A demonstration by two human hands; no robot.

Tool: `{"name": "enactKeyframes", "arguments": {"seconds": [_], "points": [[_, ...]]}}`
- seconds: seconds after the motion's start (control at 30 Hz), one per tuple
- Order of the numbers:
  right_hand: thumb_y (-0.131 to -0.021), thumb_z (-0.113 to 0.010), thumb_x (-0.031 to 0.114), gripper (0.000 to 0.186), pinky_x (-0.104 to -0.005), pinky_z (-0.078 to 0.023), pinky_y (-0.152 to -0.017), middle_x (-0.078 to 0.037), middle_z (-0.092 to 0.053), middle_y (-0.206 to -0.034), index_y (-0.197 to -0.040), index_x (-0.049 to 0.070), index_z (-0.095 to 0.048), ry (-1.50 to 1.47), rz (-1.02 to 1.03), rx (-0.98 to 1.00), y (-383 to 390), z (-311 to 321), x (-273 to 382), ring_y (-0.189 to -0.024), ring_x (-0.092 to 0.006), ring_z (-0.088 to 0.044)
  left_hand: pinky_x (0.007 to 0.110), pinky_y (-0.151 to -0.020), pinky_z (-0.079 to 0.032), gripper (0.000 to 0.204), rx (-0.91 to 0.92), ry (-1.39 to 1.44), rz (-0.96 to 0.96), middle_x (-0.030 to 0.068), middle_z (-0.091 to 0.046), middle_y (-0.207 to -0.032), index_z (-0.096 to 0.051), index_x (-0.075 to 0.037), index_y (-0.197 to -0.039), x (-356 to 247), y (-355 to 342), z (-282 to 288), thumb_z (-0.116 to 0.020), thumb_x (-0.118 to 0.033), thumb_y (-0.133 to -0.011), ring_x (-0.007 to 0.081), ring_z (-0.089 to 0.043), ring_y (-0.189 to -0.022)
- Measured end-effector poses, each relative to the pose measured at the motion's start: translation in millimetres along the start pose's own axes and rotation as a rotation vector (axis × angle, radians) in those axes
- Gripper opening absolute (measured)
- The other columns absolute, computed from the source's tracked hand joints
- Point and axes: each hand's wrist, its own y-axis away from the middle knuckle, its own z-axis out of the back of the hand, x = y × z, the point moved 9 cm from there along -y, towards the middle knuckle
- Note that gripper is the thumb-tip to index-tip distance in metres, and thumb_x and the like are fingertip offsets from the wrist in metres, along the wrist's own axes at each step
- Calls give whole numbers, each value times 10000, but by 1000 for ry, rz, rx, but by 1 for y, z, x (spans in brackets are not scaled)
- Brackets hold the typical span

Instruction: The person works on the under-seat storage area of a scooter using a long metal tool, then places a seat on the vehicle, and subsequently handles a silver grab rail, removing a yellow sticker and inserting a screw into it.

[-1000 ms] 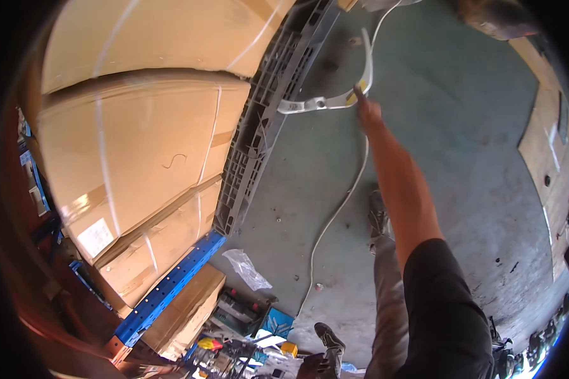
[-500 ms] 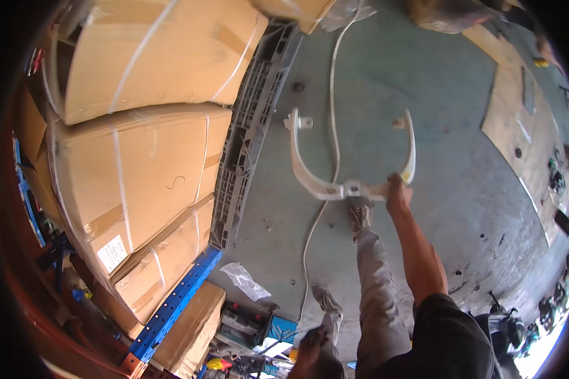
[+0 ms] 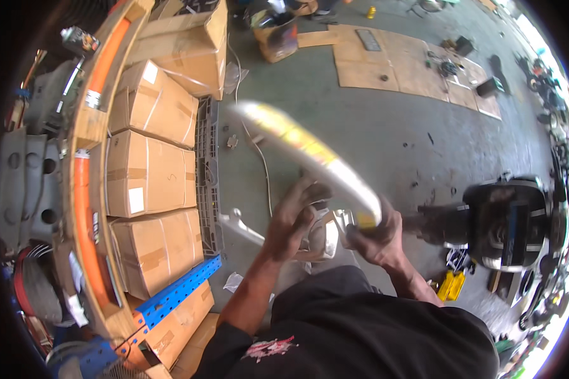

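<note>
A white curved bracket with a yellow label rises diagonally in front of me. My right hand is closed round its lower right part, by a metal mount. My left hand is left of that mount, fingers bent and blurred beside a dark part; whether it grips anything I cannot make out. The bracket's other white arm shows at lower left, partly hidden behind my left forearm.
Stacked cartons and a wooden frame with orange bars line the left, above a blue beam. A black machine stands at right, near a yellow item. Cardboard sheets and a cable lie on the floor.
My right hand has swung the bracket up and tilted it toward me. My left hand has risen from low by my leg to beside the bracket's middle. The view has shifted.
</note>
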Motion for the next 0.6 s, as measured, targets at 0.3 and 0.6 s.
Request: {"name": "enactKeyframes", "arguments": {"seconds": [0.3,0.6], "points": [[-617,-698,120,384,-424,-469,-589,-211,-578,-676,-910,-3,-482,166,225,69,184,132,72,-646,-397,-597,358,-757,-423,357,362,1007,-241,-1,-469,-711,-459,-135,-765,-116,83,-242,-424,-419,-978,150,-477,-682],[-687,-724,157,464,-425,-466,-632,-225,-582,-806,-1024,-7,-452,166,111,-366,381,305,-3,-698,-393,-579,232,-375,-252,436,395,987,164,-55,-250,-486,-343,-176,-631,-59,165,-477,-438,-410,-986,76,-229,-397]]}}
